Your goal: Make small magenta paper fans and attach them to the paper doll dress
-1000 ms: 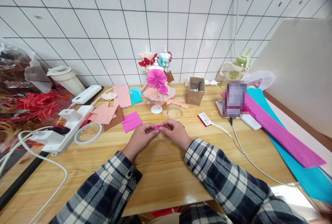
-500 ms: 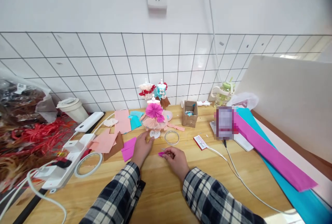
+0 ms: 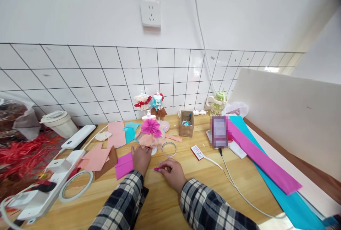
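Head view: left hand [image 3: 140, 158] grips the paper-dress doll's base [image 3: 153, 150] mid-table; right hand [image 3: 172, 173] pinches a small magenta paper piece [image 3: 157, 169] beside it.

From where I watched, the paper doll [image 3: 149, 136] stood on the table [image 3: 165, 201] at twelve o'clock, the small box [image 3: 186, 128] at one, the tape ring [image 3: 76, 185] lying at nine.

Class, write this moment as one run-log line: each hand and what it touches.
left hand: on white base of paper-dress doll | right hand: pinching small magenta paper piece | surface: wooden table
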Demonstrator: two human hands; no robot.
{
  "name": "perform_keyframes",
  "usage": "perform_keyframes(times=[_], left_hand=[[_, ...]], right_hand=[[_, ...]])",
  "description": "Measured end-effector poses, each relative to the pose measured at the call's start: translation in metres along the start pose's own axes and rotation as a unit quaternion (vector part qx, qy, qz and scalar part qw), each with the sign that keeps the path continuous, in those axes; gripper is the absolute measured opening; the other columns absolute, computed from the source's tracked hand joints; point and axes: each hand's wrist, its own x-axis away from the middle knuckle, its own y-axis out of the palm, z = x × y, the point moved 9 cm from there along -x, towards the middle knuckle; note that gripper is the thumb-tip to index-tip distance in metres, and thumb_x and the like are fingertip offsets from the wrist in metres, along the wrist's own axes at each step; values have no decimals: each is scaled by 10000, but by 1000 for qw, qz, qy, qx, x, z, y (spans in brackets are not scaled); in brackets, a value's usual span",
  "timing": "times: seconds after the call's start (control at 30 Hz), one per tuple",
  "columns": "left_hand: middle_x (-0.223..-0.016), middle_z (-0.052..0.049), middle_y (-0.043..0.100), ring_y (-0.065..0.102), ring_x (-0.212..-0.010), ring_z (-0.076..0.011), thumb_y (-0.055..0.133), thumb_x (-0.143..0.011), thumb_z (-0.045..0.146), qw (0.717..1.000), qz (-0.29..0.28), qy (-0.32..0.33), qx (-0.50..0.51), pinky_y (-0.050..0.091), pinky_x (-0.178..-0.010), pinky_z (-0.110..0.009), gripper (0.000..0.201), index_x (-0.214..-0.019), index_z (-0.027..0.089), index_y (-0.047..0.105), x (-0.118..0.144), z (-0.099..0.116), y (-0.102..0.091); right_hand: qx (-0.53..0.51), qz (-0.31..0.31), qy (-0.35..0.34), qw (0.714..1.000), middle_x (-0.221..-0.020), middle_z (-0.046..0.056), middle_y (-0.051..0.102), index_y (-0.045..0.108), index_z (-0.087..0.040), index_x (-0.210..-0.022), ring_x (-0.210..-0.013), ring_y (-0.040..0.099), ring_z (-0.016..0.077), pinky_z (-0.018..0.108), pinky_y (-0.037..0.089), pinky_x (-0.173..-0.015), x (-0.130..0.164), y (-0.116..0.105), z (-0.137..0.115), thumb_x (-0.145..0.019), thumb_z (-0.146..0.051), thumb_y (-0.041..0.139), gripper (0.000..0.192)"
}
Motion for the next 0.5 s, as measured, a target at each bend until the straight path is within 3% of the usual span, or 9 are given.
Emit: perform_keyframes(times=[0.1, 0.17, 0.3, 0.5], left_hand=[[-1026, -129, 694, 593, -1022, -291, 467, -854, 340, 1000, 6, 11, 12, 300, -1012, -433, 309, -999, 188, 694, 17, -3, -7], [-1032, -127, 689, 608, -989, -275, 456, -865, 325, 999, -3, -16, 47, 411, -865, -364, 323, -1074, 187, 659, 26, -11, -9], [-997, -124, 696, 630, -936, -272, 452, -871, 338, 995, -43, -22, 91, 439, -748, -334, 337, -1104, 191, 645, 35, -14, -5], [-1090, -109, 678, 602, -1017, -285, 464, -863, 321, 992, -40, -23, 115, 434, -804, -345, 336, -1124, 217, 650, 35, -10, -10]], right_hand=[[-33, -8, -3, 999, -684, 0, 590, 711, -219, -736, -533, 428, 112, 248, 366, -517, 1, -3, -14, -721, -291, 681, 79], [-53, -4, -13, 998, -683, 5, 581, 711, -220, -743, -545, 424, 116, 250, 367, -520, -4, -7, -31, -734, -323, 667, 113], [-93, 22, 28, 995, -643, -6, 563, 699, -201, -798, -510, 380, 102, 236, 337, -490, -28, -16, -58, -750, -370, 628, 190], [-98, 30, 41, 994, -677, 0, 594, 682, -168, -801, -528, 392, 99, 233, 360, -523, -55, -10, -71, -723, -376, 625, 229]])
